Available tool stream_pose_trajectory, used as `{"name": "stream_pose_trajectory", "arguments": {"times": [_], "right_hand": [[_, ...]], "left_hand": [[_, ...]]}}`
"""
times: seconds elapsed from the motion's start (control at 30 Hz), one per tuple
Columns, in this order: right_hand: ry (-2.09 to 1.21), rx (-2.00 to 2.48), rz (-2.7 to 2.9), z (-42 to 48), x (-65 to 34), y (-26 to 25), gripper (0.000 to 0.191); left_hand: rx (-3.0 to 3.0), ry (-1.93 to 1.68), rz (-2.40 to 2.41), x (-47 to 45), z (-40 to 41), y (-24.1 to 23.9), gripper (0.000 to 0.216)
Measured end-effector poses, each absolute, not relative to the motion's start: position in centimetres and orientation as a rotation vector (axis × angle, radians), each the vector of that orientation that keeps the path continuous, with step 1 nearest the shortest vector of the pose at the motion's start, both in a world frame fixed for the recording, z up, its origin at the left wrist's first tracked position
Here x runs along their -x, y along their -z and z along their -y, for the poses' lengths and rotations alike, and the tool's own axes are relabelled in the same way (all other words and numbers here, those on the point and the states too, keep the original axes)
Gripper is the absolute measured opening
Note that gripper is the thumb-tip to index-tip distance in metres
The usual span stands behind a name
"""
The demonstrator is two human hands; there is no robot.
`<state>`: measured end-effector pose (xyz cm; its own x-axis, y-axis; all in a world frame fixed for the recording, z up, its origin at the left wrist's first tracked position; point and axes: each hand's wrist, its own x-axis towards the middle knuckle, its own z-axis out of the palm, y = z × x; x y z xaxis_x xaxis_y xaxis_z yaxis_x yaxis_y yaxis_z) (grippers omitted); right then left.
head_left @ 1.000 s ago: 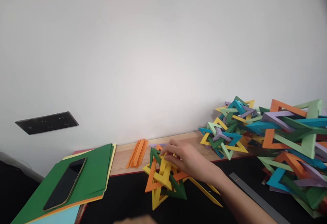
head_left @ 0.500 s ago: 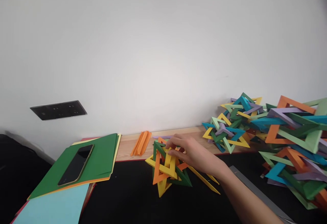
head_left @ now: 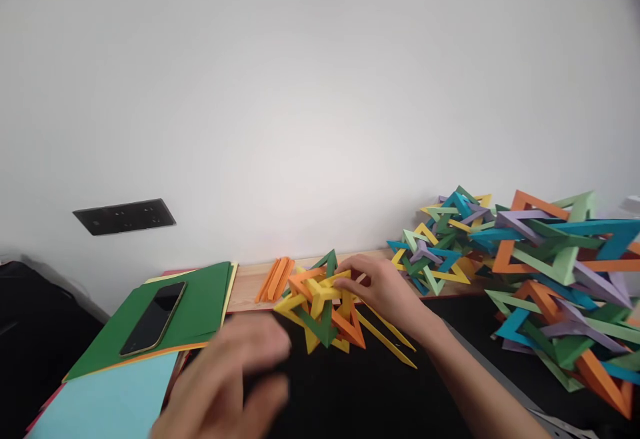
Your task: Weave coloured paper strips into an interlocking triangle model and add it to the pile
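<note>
A paper star of interlocked yellow, orange and dark green triangles [head_left: 320,309] is tipped up on the black mat. My right hand [head_left: 383,289] grips its right side with the fingers curled round the strips. My left hand [head_left: 235,379] is raised at the lower left, close to the camera and smeared by motion; it touches nothing that I can see, and its fingers are too blurred to read.
A phone [head_left: 153,317] lies on a stack of green and coloured paper sheets [head_left: 200,309]. Folded orange strips [head_left: 275,277] lie by the wall. Two piles of finished paper stars [head_left: 440,245] [head_left: 565,279] fill the right. A grey ruler [head_left: 493,385] lies under my right forearm.
My right hand has tilted and turned the paper star, lifting its green tip. My left hand has come up into view from the bottom edge.
</note>
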<state>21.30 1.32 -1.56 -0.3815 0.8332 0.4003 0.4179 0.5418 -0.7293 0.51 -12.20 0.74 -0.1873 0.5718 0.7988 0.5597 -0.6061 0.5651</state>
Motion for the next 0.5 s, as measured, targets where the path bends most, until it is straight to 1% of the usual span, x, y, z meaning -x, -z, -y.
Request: {"name": "stream_pose_trajectory", "arguments": {"times": [0.07, 0.1, 0.13, 0.2, 0.33, 0.43, 0.5], "right_hand": [[-0.826, 1.002, 1.832, -1.7, -21.6, 2.4, 0.019], [-0.910, 0.989, 1.748, -1.9, -21.6, 3.0, 0.021], [-0.996, 0.966, 1.666, -2.0, -21.5, 3.7, 0.024], [-1.128, 0.917, 1.565, -2.3, -21.2, 5.1, 0.028], [-1.166, 0.892, 1.533, -2.5, -20.4, 7.9, 0.032], [-1.149, 0.898, 1.533, -2.6, -20.2, 9.1, 0.032], [-1.111, 0.886, 1.534, -2.8, -20.2, 9.3, 0.029]], "left_hand": [[-1.997, -1.867, -1.508, 0.2, 8.7, -0.1, 0.021], [-1.987, -1.699, -1.625, 0.5, 7.1, 0.5, 0.021], [-1.979, -1.571, -1.650, 0.8, 5.8, 1.3, 0.022], [-1.954, -1.461, -1.589, 1.2, 3.8, 2.9, 0.024], [-1.920, -1.510, -1.510, 1.5, 2.3, 5.7, 0.022], [-1.928, -1.548, -1.482, 1.5, 2.0, 6.7, 0.018], [-1.938, -1.569, -1.463, 1.6, 2.0, 7.0, 0.015]]}}
